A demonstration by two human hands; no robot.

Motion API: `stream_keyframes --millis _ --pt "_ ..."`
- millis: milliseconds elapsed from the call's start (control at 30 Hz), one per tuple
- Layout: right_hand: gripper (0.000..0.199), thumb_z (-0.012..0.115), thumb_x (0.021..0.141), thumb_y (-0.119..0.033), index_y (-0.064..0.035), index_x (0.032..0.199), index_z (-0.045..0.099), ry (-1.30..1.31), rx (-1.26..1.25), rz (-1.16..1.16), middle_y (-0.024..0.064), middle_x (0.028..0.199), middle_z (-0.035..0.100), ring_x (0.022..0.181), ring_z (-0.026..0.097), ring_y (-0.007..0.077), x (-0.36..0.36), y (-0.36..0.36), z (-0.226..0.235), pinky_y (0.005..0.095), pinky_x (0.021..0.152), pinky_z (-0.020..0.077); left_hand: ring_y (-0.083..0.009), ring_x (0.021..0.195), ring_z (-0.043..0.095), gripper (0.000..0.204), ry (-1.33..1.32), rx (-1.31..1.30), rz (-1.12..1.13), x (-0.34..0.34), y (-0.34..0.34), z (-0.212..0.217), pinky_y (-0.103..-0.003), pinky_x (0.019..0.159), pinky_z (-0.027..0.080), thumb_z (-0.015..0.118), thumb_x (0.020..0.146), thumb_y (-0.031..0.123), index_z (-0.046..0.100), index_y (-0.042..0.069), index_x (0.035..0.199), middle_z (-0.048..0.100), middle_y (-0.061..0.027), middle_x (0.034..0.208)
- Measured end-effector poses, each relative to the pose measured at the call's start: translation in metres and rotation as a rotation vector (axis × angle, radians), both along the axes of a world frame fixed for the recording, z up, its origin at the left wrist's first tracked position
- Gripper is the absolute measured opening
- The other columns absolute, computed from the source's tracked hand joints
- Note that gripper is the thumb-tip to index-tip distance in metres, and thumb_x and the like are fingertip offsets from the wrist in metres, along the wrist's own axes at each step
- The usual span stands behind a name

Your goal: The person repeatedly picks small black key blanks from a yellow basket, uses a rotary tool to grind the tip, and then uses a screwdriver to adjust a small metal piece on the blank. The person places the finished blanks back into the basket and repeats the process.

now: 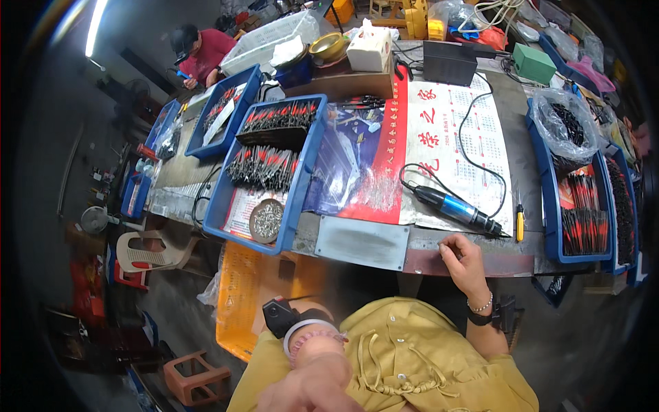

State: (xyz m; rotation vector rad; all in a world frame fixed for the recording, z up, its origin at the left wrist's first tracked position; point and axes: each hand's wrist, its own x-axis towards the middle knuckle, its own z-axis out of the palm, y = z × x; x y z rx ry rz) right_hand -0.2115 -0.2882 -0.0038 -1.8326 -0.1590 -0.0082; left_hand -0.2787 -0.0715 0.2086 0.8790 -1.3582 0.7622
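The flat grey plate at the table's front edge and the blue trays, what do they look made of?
The grey plate looks like bare metal, perhaps steel or aluminium: dull silver sheen, thin flat edges. The blue trays look like moulded plastic: uniform colour, slightly glossy, thick rounded rims. The right hand rests on the table edge beside the plate.

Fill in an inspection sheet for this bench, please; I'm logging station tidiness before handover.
Surface: metal workbench partly covered by a printed calendar sheet.
Job's things: blue electric screwdriver lying on the sheet; right hand rests on the bench edge beside its tip.
Clutter: blue trays of red-and-black parts, round dish of screws, tissue box.
Grippers: left hand raised near the camera, blurred, holds nothing visible.
Cables: black cord loops across the sheet.
Surroundings: another person at the far end; plastic stools on the floor.
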Motion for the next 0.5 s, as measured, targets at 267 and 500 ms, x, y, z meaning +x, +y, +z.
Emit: stream_keyframes --millis 267,500 --pt "0.011 0.062 0.087 -0.008 0.0026 0.089 0.061 -0.106 -0.093 -0.015 0.0154 0.08 0.062 0.069 0.062 0.029 0.008 0.012 0.003 0.0334 0.063 0.0481 -0.026 0.086 0.064 0.011 0.422 0.166 0.486 0.049 0.01 -0.047 -0.034 0.075 0.053 0.057 0.089 -0.003 0.06 -0.001 0.099 0.063 -0.0148 0.103" --pt "0.011 0.064 0.088 -0.009 0.0018 0.09 0.062 -0.136 -0.117 -0.025 0.0157 0.081 0.061 0.069 0.061 0.0294 0.0 0.015 -0.005 0.034 0.063 0.0481 -0.0107 0.085 0.059 0.018 1.347 0.382 0.501 0.172 0.067 -0.139 -0.022 0.074 0.047 0.058 0.092 0.005 0.061 -0.003 0.108 0.063 -0.0054 0.099"
